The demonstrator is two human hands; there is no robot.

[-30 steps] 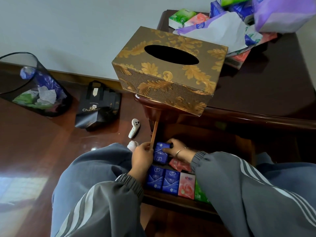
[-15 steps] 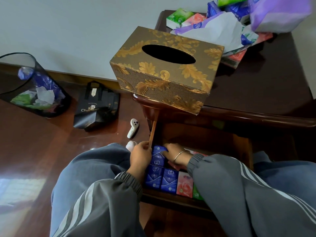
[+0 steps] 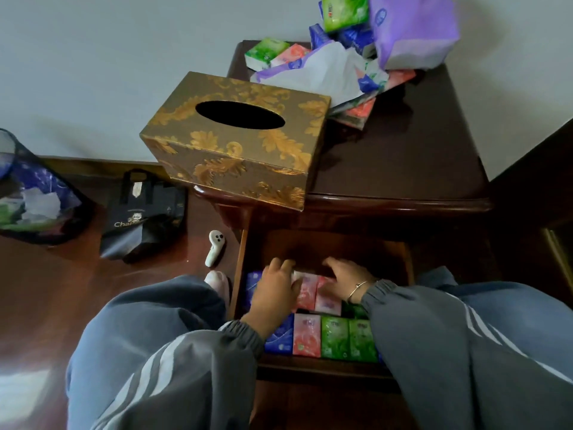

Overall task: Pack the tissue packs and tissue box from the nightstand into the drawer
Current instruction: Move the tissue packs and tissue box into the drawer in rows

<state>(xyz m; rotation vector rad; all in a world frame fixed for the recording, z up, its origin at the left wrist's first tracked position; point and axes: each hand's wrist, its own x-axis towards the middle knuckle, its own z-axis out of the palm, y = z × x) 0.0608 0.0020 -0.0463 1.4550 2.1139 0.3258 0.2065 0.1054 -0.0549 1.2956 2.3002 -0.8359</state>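
Note:
The nightstand's drawer (image 3: 240, 274) stands open and holds rows of tissue packs. Its front row has blue (image 3: 280, 339), pink (image 3: 307, 335) and green packs (image 3: 335, 336). Behind them, my left hand (image 3: 276, 290) and my right hand (image 3: 344, 280) curl round two pink packs (image 3: 325, 301) from either side. More blue packs (image 3: 252, 290) stand at the drawer's left wall. The gold patterned tissue box (image 3: 235, 141) sits on the nightstand's (image 3: 403, 156) front left corner, overhanging it. Loose green and pink packs (image 3: 273, 54) lie at the back.
A purple bag (image 3: 409, 29) and a torn white wrapper (image 3: 313, 72) lie among the packs at the back. On the floor to the left are a black mesh bin (image 3: 31, 197), a black paper bag (image 3: 145, 215) and a small white ghost-shaped object (image 3: 215, 248). Dark furniture (image 3: 542, 181) stands at the right.
Both hands have left the blue packs at the drawer's left and moved right onto the pink packs in the middle. My head has shifted, showing more of the drawer.

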